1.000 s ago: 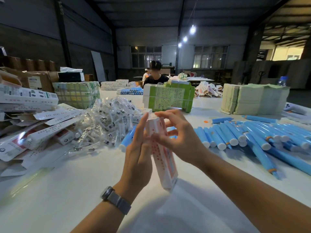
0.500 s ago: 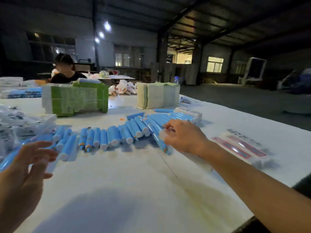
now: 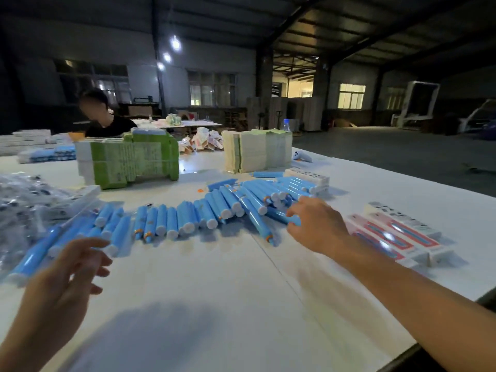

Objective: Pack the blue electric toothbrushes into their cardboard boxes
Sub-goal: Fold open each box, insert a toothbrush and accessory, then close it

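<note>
Blue toothbrush handles (image 3: 188, 218) lie in a loose row across the white worktop (image 3: 214, 304), thickening to a jumbled pile on the right. Most long axes run roughly away from the person, white end caps toward the near edge; in the pile they fan out and overlap. Right hand (image 3: 316, 226) sits at the pile's near-right edge, fingers (image 3: 294, 210) curled down onto one handle (image 3: 279, 216) whose axis runs left-right under them. It looks like a pinch, though whether the handle is lifted or only touched cannot be told. Left hand (image 3: 67, 280) hovers above the near-left worktop, fingers spread and slack, holding nothing; it is blurred. A further handle (image 3: 40, 253) lies just beyond its fingertips. Finished red-and-white boxes (image 3: 397, 237) rest right of the right hand, near it but apart. Judgement: the right hand is the nearer one to the pile — the pick is its job; the handle should slide out along its own axis, toward the person.
</note>
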